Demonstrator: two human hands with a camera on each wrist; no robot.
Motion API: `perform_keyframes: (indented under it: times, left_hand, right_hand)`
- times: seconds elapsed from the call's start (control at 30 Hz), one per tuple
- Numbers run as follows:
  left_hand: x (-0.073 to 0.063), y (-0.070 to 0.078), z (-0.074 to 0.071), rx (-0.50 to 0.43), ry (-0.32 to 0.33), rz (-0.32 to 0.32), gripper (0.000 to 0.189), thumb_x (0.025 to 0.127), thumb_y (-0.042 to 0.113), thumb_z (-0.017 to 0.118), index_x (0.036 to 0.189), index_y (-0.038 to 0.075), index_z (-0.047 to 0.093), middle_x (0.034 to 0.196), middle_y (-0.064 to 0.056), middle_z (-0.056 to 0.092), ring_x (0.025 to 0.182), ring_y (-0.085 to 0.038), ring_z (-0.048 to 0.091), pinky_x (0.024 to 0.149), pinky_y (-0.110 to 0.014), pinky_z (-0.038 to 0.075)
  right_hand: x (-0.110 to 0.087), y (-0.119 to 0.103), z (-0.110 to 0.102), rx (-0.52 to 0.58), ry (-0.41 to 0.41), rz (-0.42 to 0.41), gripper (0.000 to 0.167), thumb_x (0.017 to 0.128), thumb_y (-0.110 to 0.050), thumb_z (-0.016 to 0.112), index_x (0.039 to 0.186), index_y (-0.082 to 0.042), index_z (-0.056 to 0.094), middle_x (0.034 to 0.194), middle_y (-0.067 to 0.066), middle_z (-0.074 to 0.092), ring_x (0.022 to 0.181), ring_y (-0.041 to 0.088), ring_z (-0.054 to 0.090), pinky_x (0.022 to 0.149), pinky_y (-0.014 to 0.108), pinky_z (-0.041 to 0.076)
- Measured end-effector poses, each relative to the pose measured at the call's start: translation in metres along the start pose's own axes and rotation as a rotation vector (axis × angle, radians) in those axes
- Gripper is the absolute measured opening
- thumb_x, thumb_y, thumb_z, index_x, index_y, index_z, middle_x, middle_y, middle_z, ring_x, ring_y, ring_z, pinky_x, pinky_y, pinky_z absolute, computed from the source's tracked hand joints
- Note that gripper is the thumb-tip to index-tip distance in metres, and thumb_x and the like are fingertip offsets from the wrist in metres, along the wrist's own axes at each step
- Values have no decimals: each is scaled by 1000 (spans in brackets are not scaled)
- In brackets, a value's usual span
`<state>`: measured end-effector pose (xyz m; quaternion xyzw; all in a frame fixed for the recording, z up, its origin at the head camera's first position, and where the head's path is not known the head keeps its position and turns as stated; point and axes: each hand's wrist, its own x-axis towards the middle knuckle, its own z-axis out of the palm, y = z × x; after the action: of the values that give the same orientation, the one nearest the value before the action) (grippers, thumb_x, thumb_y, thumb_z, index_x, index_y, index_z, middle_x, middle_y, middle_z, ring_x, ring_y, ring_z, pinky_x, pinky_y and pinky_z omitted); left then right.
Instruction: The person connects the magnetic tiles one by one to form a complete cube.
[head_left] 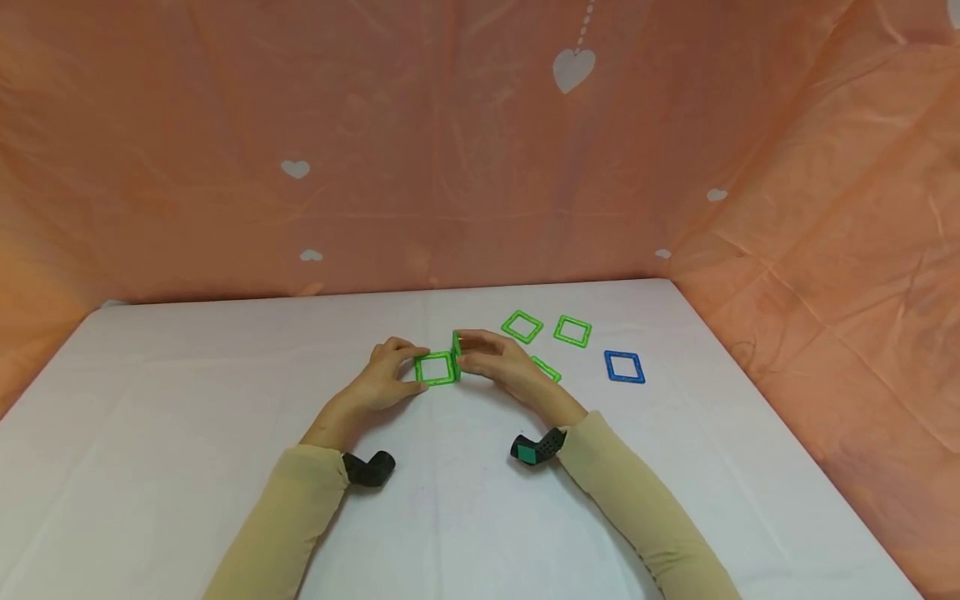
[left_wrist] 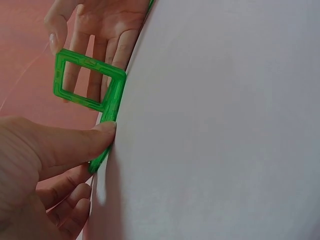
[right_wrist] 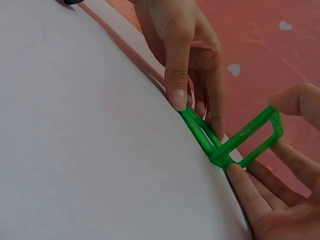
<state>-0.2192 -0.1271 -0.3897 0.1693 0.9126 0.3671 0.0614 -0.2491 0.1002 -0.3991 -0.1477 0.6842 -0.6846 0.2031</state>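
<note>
A flat green square magnetic tile lies on the white table, and a second green square tile stands upright along its right edge. In the head view my left hand pinches the flat tile from its left side, thumb at the near edge and a finger at the far one. My right hand holds the upright tile from the right. The right wrist view shows its fingertips on the edges of the upright tile. The two tiles meet along one edge in the left wrist view.
Right of my right hand lies another green tile, partly hidden by that hand. Two more green tiles lie farther back, and a blue square tile lies to the right. A pinkish-orange curtain hangs behind the table.
</note>
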Motion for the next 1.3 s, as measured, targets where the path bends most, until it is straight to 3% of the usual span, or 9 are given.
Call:
perform_keyframes:
  times: [0.13,0.5,0.7,0.87,1.07,1.3]
  left_hand:
    - [-1,1,2,-4,3,4,50,86,10,68,133,-3,53,130,-23,43,123,-39,34,104,-56,31]
    - [-3,6,8,-2,38,-8,52,84,6,68,131,-8,52,126,-25,44,120,-41,36,103,-54,32]
    - [-5,10,11,81,59,-10,52,84,10,70,128,-10,54,122,-26,47,115,-41,41,99,-51,37]
    - [-6,17,11,175,100,3,51,83,13,72,125,-11,56,117,-26,51,109,-39,45,94,-49,40]
    - [-12,25,10,214,63,-52,55,82,18,74,125,-12,56,116,-24,52,109,-36,47,93,-48,43]
    - [-15,33,8,236,40,-58,51,80,17,76,118,-12,59,103,-20,55,99,-33,49,87,-45,44]
  right_hand:
    - [-2,0,1,70,-17,21,54,91,-1,60,142,-2,44,144,20,44,117,16,55,93,26,48]
    - [-8,3,1,115,-34,20,52,94,-4,57,144,-4,42,142,20,45,116,19,57,97,32,47]
    - [-11,-1,1,76,-24,40,49,96,-7,55,144,-6,43,136,23,49,117,21,57,97,36,48]
    - [-10,-5,2,9,4,-4,46,97,-10,56,141,-5,47,129,28,54,116,27,59,94,38,50]
    - [-6,-8,7,-61,57,1,41,95,-9,57,136,-3,53,127,25,58,116,27,60,92,33,50]
    - [-2,-11,7,-32,107,5,37,96,-7,56,132,1,56,131,24,56,122,33,55,94,33,49]
